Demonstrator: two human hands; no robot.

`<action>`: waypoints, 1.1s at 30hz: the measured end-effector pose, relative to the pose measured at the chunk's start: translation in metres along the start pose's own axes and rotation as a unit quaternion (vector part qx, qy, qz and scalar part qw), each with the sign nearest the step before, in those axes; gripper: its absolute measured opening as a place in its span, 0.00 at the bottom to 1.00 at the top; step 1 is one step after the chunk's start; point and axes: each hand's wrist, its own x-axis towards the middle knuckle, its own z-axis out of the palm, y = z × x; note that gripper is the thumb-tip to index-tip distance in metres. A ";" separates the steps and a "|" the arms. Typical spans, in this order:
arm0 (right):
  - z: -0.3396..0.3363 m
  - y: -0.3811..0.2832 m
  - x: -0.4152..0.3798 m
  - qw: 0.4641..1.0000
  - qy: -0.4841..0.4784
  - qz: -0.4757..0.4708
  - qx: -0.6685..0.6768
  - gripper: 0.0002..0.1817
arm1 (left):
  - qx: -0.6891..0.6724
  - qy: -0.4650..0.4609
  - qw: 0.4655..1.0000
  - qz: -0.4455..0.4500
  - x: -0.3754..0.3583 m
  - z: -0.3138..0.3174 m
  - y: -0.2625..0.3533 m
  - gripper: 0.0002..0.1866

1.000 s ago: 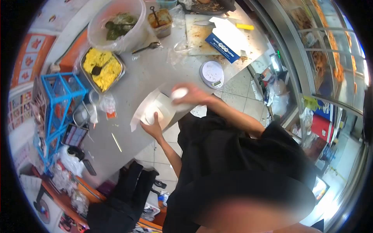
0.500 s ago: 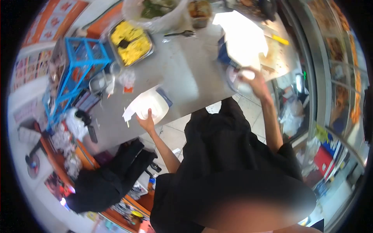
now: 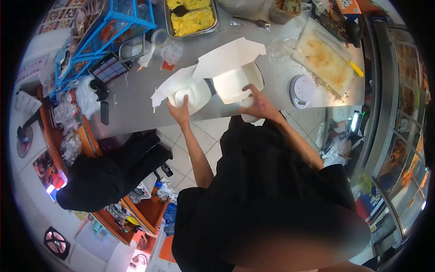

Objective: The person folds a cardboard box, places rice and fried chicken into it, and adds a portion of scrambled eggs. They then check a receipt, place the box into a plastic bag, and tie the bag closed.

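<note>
Two white takeaway boxes stand with lids raised at the counter's near edge. My left hand (image 3: 179,113) reaches over the near side of the left box (image 3: 201,93), its thumb and fingers round a small white round tub (image 3: 185,96). My right hand (image 3: 260,105) is at the near right corner of the right box (image 3: 231,88), fingertips touching its rim. Under that palm is a white rounded tub (image 3: 248,117), partly hidden by the hand. The inside of the right box looks bare.
A kitchen scale (image 3: 302,90) sits right, beside a stained cutting board (image 3: 324,59) and a yellow-handled knife (image 3: 356,68). Behind are a tray of yellow food (image 3: 192,22) and tongs (image 3: 251,21). A blue rack (image 3: 106,31) stands left. A person in black (image 3: 104,172) is nearby.
The right box has moved left from over the scale to beside the left box. My right hand has come left with the white tub, and the scale now shows. The view has shifted.
</note>
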 end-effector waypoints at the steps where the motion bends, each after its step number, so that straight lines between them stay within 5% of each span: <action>1: -0.006 -0.016 0.002 1.000 -0.005 0.004 0.004 0.34 | 0.030 0.015 0.999 0.018 0.001 0.004 -0.007 0.40; 4: 0.028 0.007 0.062 0.988 0.089 -0.107 -0.061 0.32 | 0.064 0.023 0.996 0.061 0.004 0.007 -0.018 0.41; 5: 0.047 0.032 0.088 0.993 0.055 -0.102 -0.023 0.34 | 0.055 0.017 0.996 0.066 0.006 0.007 -0.023 0.42; 7: 0.064 0.041 0.113 0.980 -0.005 -0.089 -0.177 0.37 | 0.039 -0.002 0.996 0.084 0.003 0.010 -0.024 0.43; 9: 0.070 0.019 0.100 0.950 0.062 -0.094 -0.293 0.39 | -0.008 -0.013 0.998 0.068 0.007 0.008 -0.021 0.43; 13: 0.045 0.023 0.088 0.961 0.073 -0.105 -0.245 0.37 | -0.025 -0.017 0.997 0.070 0.003 0.008 -0.010 0.43; 15: 0.027 0.039 0.089 0.987 0.032 -0.110 -0.114 0.32 | -0.016 -0.003 0.998 0.063 0.002 0.010 -0.010 0.41; 19: -0.042 0.059 0.093 0.905 0.312 -0.258 -0.130 0.26 | 0.118 0.135 0.968 0.174 -0.006 0.009 -0.001 0.36; 21: -0.089 0.045 0.087 0.794 0.535 -0.091 -0.275 0.24 | 0.067 0.252 0.957 0.130 -0.022 0.005 0.032 0.25; 22: -0.104 0.041 0.083 0.787 0.528 -0.019 -0.319 0.20 | 0.069 0.250 0.957 0.133 -0.028 0.005 0.045 0.25; 24: -0.130 0.062 0.079 0.771 0.523 0.059 -0.359 0.16 | -0.065 0.177 0.972 0.140 -0.041 0.016 0.078 0.16; 27: -0.157 0.089 0.080 0.790 0.401 -0.051 -0.460 0.09 | -0.236 -0.029 0.954 0.184 -0.073 0.041 0.148 0.12; 28: -0.159 0.065 0.067 0.868 0.424 -0.013 -0.258 0.12 | -0.236 -0.136 0.933 0.235 -0.081 0.044 0.163 0.13; 29: -0.155 0.046 0.048 0.902 0.429 0.033 -0.042 0.16 | -0.269 -0.239 0.913 0.191 -0.103 0.042 0.205 0.12; 30: -0.151 0.032 0.032 0.877 0.476 0.041 -0.045 0.19 | -0.264 -0.331 0.882 0.209 -0.115 0.053 0.223 0.10; 32: -0.136 0.010 0.005 0.829 0.539 0.006 0.151 0.18 | -0.222 -0.483 0.807 0.259 -0.151 0.054 0.284 0.15; 33: -0.128 -0.020 -0.020 0.825 0.545 0.022 0.146 0.16 | -0.215 -0.488 0.785 0.316 -0.169 0.061 0.303 0.18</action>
